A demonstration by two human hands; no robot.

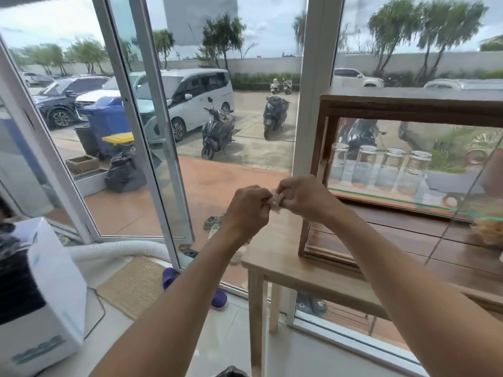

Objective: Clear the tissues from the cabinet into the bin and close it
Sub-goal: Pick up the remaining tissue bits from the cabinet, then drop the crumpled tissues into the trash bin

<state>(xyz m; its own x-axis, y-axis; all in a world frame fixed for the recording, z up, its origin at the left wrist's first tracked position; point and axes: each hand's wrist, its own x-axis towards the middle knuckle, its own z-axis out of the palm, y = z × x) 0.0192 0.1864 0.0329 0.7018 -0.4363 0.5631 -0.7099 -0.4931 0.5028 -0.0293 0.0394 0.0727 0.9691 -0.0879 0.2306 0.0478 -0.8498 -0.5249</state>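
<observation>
My left hand (246,210) and my right hand (304,198) meet in front of me, both pinching a small crumpled tissue (275,204) between them. They hover just left of the wooden glass-fronted cabinet (408,103) that stands on a wooden table (275,263). Inside the cabinet several upturned glasses (392,168) stand on a glass shelf. A crumpled brownish wad (490,231) lies on the cabinet floor at the far right, blurred. A black bin-bag edge (231,372) shows at the bottom of the frame.
A white air-cooler unit (51,289) with a white hose stands at the lower left. An open glass door (152,148) leads to a car park. A woven mat (133,285) and purple slippers (219,299) lie on the floor.
</observation>
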